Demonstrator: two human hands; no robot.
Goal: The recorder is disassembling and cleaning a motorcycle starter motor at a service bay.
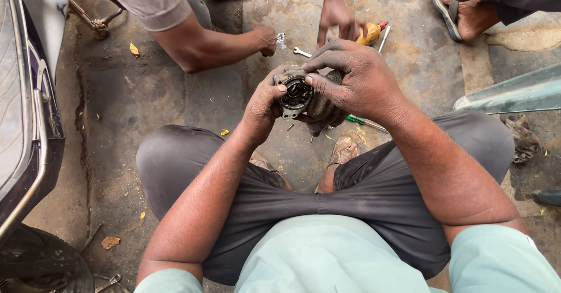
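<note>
I squat on a concrete floor and hold a greasy round metal housing (297, 96) up in front of my knees. My left hand (261, 107) grips its left side, thumb against the rim. My right hand (356, 79) wraps over its top and right side, thumb pressing at the round opening where a dark bearing-like ring shows. Both hands are smeared with black grease. The lower back of the part is hidden by my fingers.
Across from me another person's hands (336, 18) reach to the floor beside a small spanner (302, 52) and a yellow-handled screwdriver (374, 33). A green-handled tool (359, 120) lies under my right hand. A scooter body (26, 111) stands at left; sandalled feet (461, 9) at top right.
</note>
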